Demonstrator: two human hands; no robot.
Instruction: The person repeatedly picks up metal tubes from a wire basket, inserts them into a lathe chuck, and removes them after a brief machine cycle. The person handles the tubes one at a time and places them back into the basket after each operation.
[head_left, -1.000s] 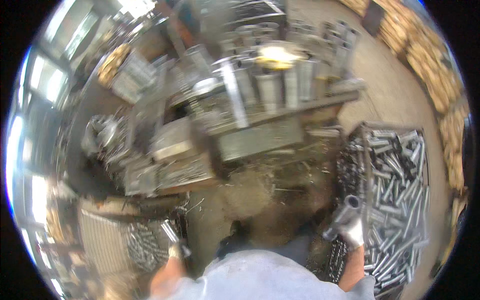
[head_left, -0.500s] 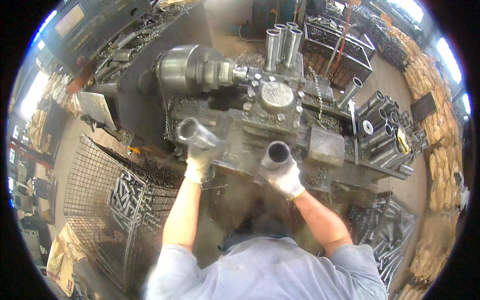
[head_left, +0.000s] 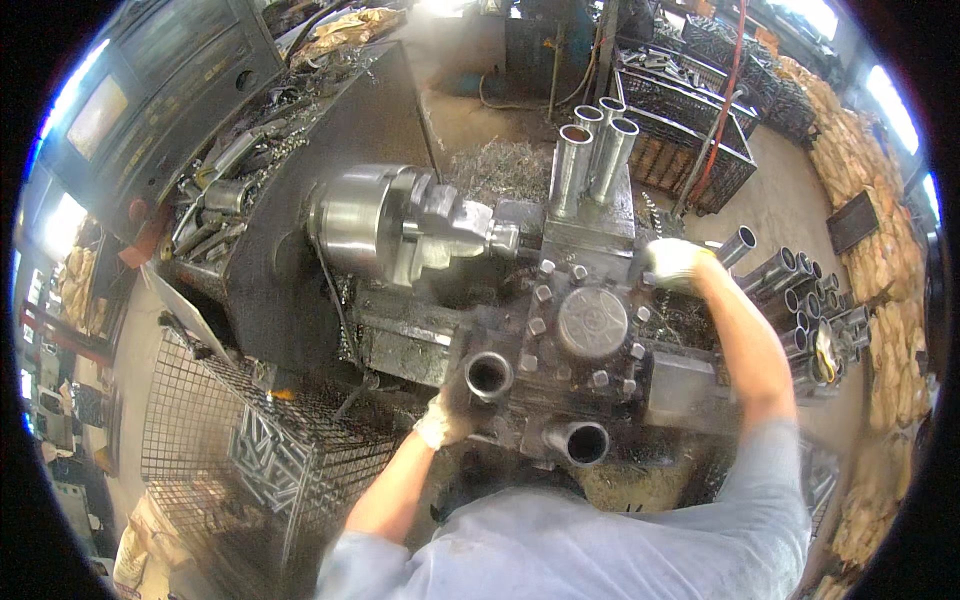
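Gripping a steel tube upright, left hand fingers clamped beneath its open mouth (gloved), right hand resting on the lathe turret, finger state unclear.

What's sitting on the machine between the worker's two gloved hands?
In the head view, the bolted tool block with its round cap lies between the left hand, which holds a steel tube, and the right hand. Another tube rests at the block's near edge.
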